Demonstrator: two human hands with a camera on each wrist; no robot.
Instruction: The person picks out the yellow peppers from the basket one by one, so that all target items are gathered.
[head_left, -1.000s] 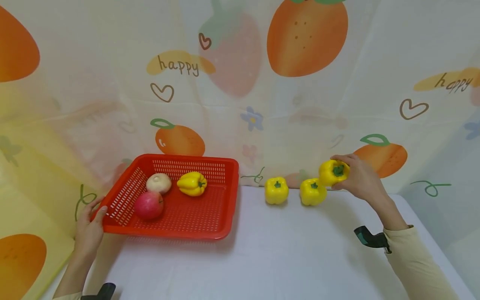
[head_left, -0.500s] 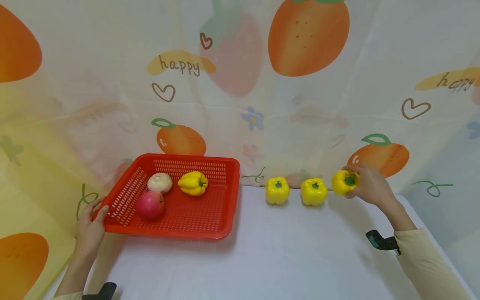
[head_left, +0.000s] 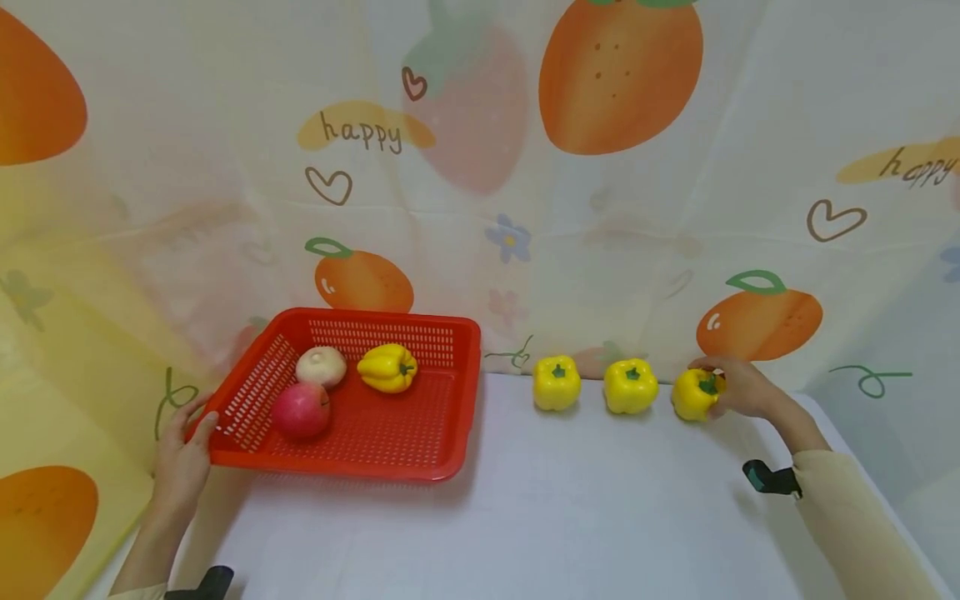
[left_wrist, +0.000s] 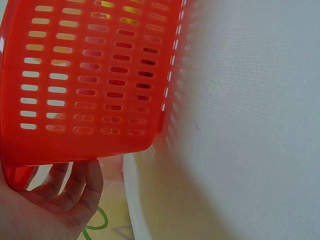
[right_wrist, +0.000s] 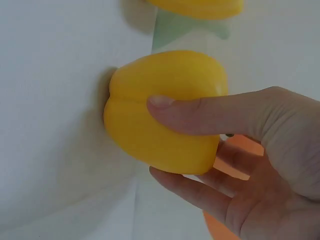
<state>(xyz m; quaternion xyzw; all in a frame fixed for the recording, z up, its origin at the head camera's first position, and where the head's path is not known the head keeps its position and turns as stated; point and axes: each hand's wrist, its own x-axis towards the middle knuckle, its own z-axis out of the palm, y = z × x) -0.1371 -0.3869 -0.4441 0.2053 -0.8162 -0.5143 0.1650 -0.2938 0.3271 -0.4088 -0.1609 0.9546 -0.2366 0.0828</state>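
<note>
My right hand (head_left: 742, 388) grips a yellow bell pepper (head_left: 693, 396) at the right end of a row of peppers. In the right wrist view the thumb lies across the side of that pepper (right_wrist: 165, 140), with the other fingers below it. My left hand (head_left: 183, 454) holds the left rim of a red plastic basket (head_left: 345, 468); its curled fingers (left_wrist: 92, 182) show under the rim in the left wrist view. Inside the basket sit a pink-red apple (head_left: 302, 410), a whitish round vegetable (head_left: 321, 367) and a yellow bell pepper lying on its side (head_left: 387, 368).
To the left of the gripped pepper stand a yellow pepper (head_left: 631, 386) and another yellow pepper (head_left: 557, 383), stems up. They are on a white-covered table (head_left: 570, 508) close to its back edge. Behind rises a fruit-printed cloth (head_left: 630, 208).
My right hand has carried the pepper rightward and then down, from overlapping the middle pepper to the row's right end at the table. The left hand and basket stay in place.
</note>
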